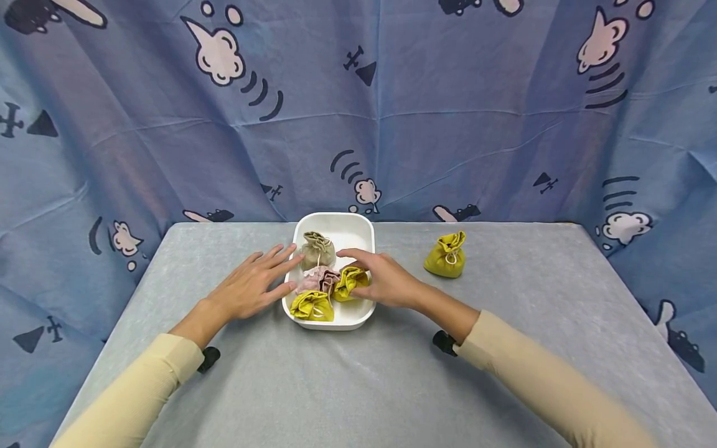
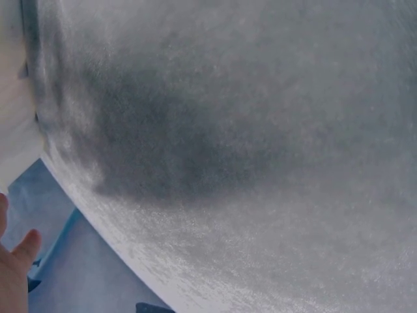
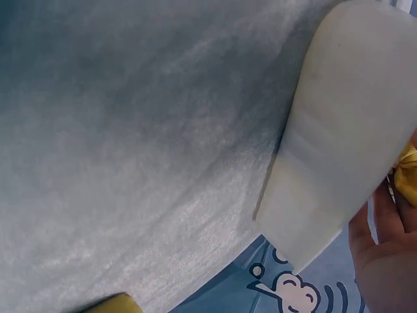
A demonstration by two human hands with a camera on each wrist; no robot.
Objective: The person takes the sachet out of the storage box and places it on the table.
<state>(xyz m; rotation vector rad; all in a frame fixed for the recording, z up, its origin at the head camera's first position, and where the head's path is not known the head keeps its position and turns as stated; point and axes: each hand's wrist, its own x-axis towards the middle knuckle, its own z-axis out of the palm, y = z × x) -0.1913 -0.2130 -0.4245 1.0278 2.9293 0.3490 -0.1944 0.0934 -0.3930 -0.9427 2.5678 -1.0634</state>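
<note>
A white tray point(image 1: 355, 233) holds several small drawstring pouches. My right hand point(image 1: 394, 281) reaches over its right side and grips a yellow pouch point(image 1: 348, 285) between thumb and fingers; the right wrist view shows part of this yellow pouch point(image 3: 408, 176) at the fingers. At the tray's left rim is my left hand point(image 1: 246, 289), fingers straight and spread, the tips over the edge beside the pouches. Inside, a khaki pouch point(image 1: 317, 254) stands at the back, a pink pouch point(image 1: 313, 280) sits in the middle, and another yellow pouch point(image 1: 311, 307) is at the front left.
On the grey table point(image 1: 358, 386), a further yellow pouch point(image 1: 445, 256) stands upright to the right of the tray. A patterned blue curtain point(image 1: 448, 143) hangs behind the table's back edge. Dark wrist devices show below both sleeves.
</note>
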